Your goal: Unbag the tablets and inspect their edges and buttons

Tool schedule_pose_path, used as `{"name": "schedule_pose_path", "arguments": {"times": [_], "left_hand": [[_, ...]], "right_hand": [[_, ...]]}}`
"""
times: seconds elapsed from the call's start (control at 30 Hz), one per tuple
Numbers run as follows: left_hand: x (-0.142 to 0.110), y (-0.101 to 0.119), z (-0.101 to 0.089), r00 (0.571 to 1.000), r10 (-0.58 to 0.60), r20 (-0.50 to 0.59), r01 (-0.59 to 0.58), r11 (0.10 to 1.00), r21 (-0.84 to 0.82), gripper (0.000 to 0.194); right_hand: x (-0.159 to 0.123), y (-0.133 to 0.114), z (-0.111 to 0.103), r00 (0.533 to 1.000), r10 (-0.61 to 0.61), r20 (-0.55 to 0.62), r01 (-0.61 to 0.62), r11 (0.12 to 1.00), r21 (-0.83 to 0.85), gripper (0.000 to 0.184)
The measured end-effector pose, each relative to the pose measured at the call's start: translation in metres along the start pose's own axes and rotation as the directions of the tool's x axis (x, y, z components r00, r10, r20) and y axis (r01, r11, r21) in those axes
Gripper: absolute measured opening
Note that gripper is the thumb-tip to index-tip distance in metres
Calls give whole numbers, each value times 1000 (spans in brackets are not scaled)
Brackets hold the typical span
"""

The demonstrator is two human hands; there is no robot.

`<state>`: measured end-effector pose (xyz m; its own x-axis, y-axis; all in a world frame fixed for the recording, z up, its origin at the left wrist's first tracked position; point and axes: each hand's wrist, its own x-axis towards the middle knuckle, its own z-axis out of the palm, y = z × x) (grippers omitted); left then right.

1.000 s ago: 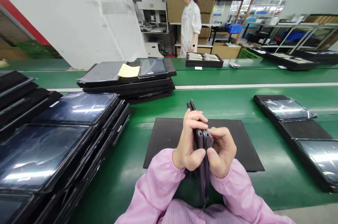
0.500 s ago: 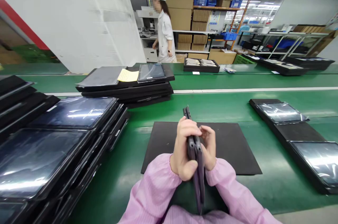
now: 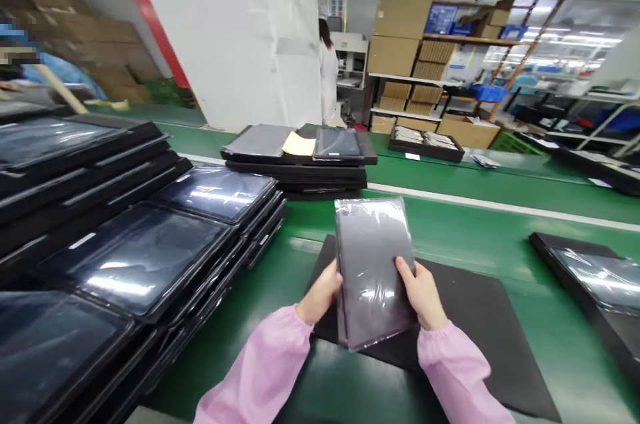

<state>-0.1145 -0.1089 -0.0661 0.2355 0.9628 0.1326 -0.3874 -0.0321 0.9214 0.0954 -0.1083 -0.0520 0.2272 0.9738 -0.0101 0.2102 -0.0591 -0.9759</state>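
Between my two hands is a pair of dark grey tablets [image 3: 377, 291], stacked together, the front one in a clear plastic film. My left hand [image 3: 323, 292] grips their left edge, its fingers partly hidden behind. On the right edge, my right hand [image 3: 421, 294] is closed with the thumb on the front face. Both tablets are held tilted up above a black mat [image 3: 480, 317] that lies on the green bench [image 3: 260, 337].
Tall stacks of black trays with tablets [image 3: 155, 251] fill the left. Farther back sits a tray stack [image 3: 300, 174] with a yellow sheet [image 3: 299, 144]. At right lies another tray [image 3: 595, 297] holding a tablet. A person in white [image 3: 329, 84] stands beyond the bench.
The tablets have turned from edge-on to showing a broad face, and my hands have moved apart to their opposite edges. My view has swung left; the person in white is now partly behind the white column.
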Motion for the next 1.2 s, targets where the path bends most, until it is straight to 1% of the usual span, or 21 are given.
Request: {"name": "schedule_pose_path", "arguments": {"times": [0.03,0.1,0.17,0.23,0.3,0.37,0.43,0.5,0.57,0.6,0.67,0.7,0.73,0.8,0.83,0.87,0.9,0.93,0.97,1.1,1.2], "left_hand": [[-7,-6,-3,997,-76,1,76,997,-14,69],[-14,-17,-6,981,-182,-67,177,982,-70,74],[-16,-23,-7,959,-236,-155,212,965,-157,70],[-15,-26,-9,943,-265,-199,218,949,-229,65],[-15,-27,-11,940,-271,-208,216,943,-254,64],[-16,-26,-12,943,-272,-191,222,944,-244,65],[-18,-25,-13,947,-276,-163,239,947,-216,65],[-20,-24,-13,948,-286,-141,260,949,-177,64],[-21,-24,-12,945,-298,-134,280,950,-137,61],[-22,-23,-12,943,-306,-134,291,949,-121,59],[-23,-22,-13,940,-314,-131,305,949,-83,55],[-23,-21,-13,943,-306,-130,300,952,-60,53],[-23,-20,-14,949,-289,-125,286,957,-38,51],[-24,-19,-14,962,-252,-106,252,968,-13,51],[-25,-19,-14,966,-241,-98,240,971,-17,51],[-25,-19,-14,968,-234,-93,232,972,-31,51],[-26,-19,-14,968,-237,-84,234,971,-50,51],[-27,-20,-13,966,-246,-73,241,968,-68,51],[-27,-20,-13,965,-253,-63,248,965,-85,51],[-28,-20,-11,969,-245,-36,241,966,-94,53],[-27,-18,-12,975,-219,-31,216,973,-78,53]], "right_hand": [[1,-4,-2,999,-21,-26,21,1000,-17,55],[1,-8,-2,995,-76,-64,74,996,-46,54],[1,-8,-1,984,-141,-104,133,988,-84,52],[0,-6,-1,964,-218,-155,195,970,-148,45],[0,-3,-2,930,-307,-205,257,937,-237,35],[1,-2,-3,886,-392,-247,305,895,-327,27],[-2,-3,0,828,-500,-256,367,827,-427,20],[-10,-8,8,755,-632,-176,478,714,-512,16],[-24,-15,22,699,-715,-25,607,611,-509,12],[-33,-19,30,690,-721,58,661,595,-457,11],[-50,-23,46,692,-674,260,722,636,-274,14],[-58,-22,54,658,-651,379,739,656,-156,16],[-65,-20,61,588,-639,496,747,665,-28,17],[-75,-8,70,390,-651,651,750,635,186,24],[-78,-1,73,298,-648,700,758,607,239,29],[-80,7,74,225,-631,742,771,581,261,33],[-81,14,74,178,-599,780,784,566,256,34],[-82,20,74,149,-565,812,793,558,243,34],[-82,25,73,135,-538,832,796,559,232,32],[-80,30,70,118,-512,851,781,577,239,27],[-80,28,71,77,-437,896,792,573,211,23]]}}
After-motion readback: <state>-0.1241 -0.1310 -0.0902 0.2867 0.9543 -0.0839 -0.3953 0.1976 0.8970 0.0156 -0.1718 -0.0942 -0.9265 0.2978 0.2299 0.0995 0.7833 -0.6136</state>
